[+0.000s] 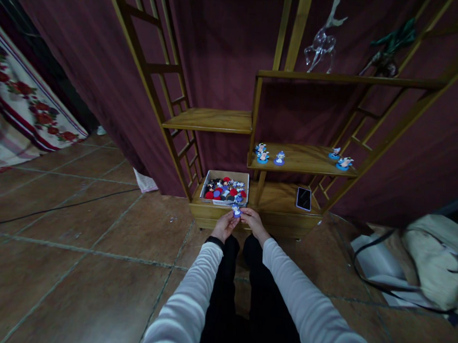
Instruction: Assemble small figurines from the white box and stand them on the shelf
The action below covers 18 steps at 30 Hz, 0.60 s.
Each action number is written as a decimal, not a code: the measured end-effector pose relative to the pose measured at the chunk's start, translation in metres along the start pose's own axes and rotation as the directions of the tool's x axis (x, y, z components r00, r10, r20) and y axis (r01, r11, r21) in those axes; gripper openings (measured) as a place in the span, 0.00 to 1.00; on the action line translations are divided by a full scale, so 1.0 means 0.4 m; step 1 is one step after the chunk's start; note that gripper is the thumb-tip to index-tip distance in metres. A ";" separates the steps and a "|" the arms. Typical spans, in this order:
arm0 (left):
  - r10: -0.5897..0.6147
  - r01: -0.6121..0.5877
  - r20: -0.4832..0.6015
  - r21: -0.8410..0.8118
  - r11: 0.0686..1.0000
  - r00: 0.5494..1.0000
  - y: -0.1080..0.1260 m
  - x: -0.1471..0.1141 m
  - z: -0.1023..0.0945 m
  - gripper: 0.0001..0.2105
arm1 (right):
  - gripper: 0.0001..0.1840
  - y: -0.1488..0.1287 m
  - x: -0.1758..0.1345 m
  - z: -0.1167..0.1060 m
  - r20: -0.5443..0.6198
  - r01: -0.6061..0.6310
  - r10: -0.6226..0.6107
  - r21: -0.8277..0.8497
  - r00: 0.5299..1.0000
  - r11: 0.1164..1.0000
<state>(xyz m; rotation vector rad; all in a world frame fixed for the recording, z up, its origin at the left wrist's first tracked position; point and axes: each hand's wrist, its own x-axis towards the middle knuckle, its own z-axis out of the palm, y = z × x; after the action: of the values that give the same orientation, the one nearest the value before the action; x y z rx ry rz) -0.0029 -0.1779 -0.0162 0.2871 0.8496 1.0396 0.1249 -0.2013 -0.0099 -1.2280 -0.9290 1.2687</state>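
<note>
While the left hand and right hand pinch a little purple-based figurine between their fingertips, it's right by the near edge of the cardboard box. That box is crammed with more figurines (total jumble, lots of red bits). Right of the box, a phone-like device lies flat. Up and right of the box, a wooden shelf has a purple figurine with blue-based ones either side. Way above and right of the box: a clear deer ornament.

Figurines on wooden shelf
</note>
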 end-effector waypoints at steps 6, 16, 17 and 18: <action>-0.010 0.010 0.030 0.011 1.000 1.000 0.000 -0.003 0.001 0.06 | 0.19 0.001 0.003 0.002 -0.039 -0.014 0.015 0.030 0.999 0.999; 0.008 -0.008 0.071 0.001 1.000 0.997 -0.001 -0.003 0.001 0.04 | 0.20 -0.005 0.000 0.000 -0.052 -0.018 0.020 0.044 0.998 0.999; 0.006 -0.006 0.069 -0.002 1.000 0.998 -0.001 -0.003 0.002 0.04 | 0.20 -0.004 0.000 0.000 -0.049 -0.017 0.019 0.045 0.999 0.999; 0.003 -0.003 0.066 -0.006 1.000 0.998 0.000 -0.003 0.002 0.04 | 0.20 -0.004 0.001 -0.001 -0.045 -0.018 0.020 0.045 0.999 0.999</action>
<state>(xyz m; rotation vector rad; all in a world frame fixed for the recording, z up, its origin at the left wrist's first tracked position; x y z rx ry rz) -0.0025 -0.1788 -0.0151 0.3164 0.7865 1.0300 0.1255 -0.2008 -0.0085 -1.2289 -0.8538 1.2646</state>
